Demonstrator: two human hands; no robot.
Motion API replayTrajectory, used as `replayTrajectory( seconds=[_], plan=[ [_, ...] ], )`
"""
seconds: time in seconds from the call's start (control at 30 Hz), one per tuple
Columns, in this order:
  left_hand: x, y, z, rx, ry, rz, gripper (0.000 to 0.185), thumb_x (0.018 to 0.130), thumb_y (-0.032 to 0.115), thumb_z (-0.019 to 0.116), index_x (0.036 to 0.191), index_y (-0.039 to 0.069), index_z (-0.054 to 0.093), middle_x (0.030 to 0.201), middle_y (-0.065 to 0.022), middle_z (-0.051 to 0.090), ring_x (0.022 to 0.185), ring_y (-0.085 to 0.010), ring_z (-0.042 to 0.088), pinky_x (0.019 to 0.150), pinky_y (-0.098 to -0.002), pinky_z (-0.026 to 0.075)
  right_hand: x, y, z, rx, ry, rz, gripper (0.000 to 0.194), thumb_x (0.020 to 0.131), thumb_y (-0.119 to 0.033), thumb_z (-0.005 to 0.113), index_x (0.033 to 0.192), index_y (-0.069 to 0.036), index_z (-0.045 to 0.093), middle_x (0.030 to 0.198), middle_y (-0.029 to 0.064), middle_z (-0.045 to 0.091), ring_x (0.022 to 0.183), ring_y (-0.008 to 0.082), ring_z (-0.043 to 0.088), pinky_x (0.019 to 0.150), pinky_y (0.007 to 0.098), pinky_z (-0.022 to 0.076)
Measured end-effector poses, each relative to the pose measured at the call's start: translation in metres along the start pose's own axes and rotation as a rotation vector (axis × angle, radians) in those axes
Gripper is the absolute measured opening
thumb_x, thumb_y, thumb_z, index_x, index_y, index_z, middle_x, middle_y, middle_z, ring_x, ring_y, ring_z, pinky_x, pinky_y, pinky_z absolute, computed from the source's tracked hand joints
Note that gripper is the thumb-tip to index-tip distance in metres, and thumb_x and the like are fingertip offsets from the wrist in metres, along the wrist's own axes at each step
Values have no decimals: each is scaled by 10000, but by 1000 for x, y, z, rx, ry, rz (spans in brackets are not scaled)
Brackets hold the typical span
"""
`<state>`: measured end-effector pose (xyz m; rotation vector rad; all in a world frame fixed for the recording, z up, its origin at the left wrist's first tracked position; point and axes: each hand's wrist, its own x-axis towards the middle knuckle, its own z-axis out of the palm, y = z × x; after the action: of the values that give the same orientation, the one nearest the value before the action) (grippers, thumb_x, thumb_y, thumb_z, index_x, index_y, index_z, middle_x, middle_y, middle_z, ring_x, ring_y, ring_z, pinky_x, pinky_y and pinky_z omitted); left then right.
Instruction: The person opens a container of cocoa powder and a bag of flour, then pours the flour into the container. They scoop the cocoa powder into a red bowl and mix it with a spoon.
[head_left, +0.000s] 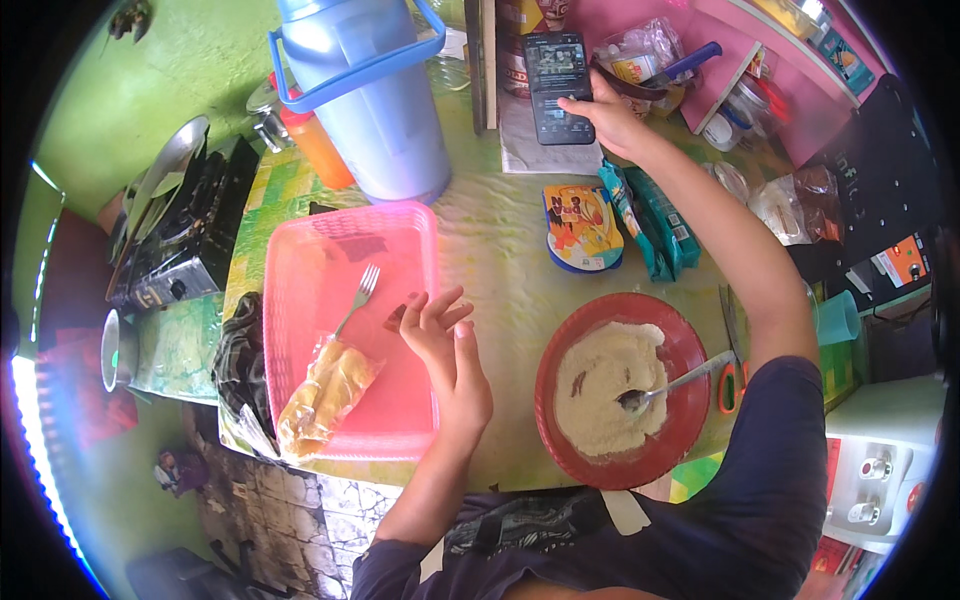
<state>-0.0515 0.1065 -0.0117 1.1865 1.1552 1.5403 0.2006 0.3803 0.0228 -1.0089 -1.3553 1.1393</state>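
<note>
My right hand (615, 124) is at the right edge of a dark smartphone (556, 90), its thumb across the lit screen and its other fingers partly hidden behind. Over the right rim of a pink plastic basket tray (405, 247) hovers my left hand (448, 352), empty, with fingers spread. Inside that tray lie a metal fork (358, 298) and a clear plastic bag with yellowish food (326, 397). A red bowl (551, 442) of pale flour-like powder (600, 420) stands before me at the right. A metal spoon (686, 373) rests in the powder, its handle over the rim.
Behind the tray stands a tall blue lidded jug (375, 97) beside an orange bottle (319, 146). A yellow-topped cup (583, 225) and teal packets (652, 225) lie beyond the bowl. Orange-handled scissors (727, 382) are at its right. A black stove (187, 225) stands far left.
</note>
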Motion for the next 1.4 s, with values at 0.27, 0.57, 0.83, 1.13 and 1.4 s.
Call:
replayTrajectory(
  seconds=[0.27, 0.57, 0.83, 1.13, 1.4],
  plan=[
    [0, -1, 1, 33, -11, 7, 500, 969, 222, 420, 1356, 27, 170, 1275, -206, 440, 1079, -236, 483, 942, -387, 367, -68, -35, -15, 156, -1, 6, 588, 851, 21, 613, 1368, -80, 352, 1241, 58, 539, 1135, 153, 518, 984, 330, 417],
    [2, -3, 3, 58, 24, 21, 501, 969, 244, 435, 1334, -4, 197, 1257, -206, 457, 1053, -237, 504, 919, -368, 393, -139, -81, -70, 135, 185, -132, 463, 871, -24, 617, 1294, -72, 434, 1183, 47, 575, 1086, 143, 553, 923, 315, 455],
    [1, -2, 5, 79, 53, 39, 516, 973, 295, 446, 1322, -4, 214, 1257, -201, 465, 1051, -235, 525, 911, -363, 409, -212, -87, -97, 102, 437, -188, 458, 878, -17, 604, 1298, -68, 429, 1199, 60, 569, 1091, 163, 561, 926, 334, 461],
    [1, -4, 5, 169, 72, 106, 529, 983, 331, 426, 1333, 1, 206, 1259, -197, 469, 1071, -247, 522, 910, -381, 414, -248, -82, -109, 192, 588, -148, 434, 887, -12, 589, 1289, -68, 435, 1194, 53, 572, 1094, 163, 564, 923, 336, 467],
    [1, -5, 6, 229, 71, 154, 541, 983, 338, 424, 1345, 6, 197, 1261, -197, 468, 1072, -257, 521, 913, -395, 414, -256, -65, -114, 327, 579, -22, 447, 844, -6, 615, 1255, -58, 446, 1151, 72, 586, 1038, 187, 592, 898, 347, 484]
  ],
)
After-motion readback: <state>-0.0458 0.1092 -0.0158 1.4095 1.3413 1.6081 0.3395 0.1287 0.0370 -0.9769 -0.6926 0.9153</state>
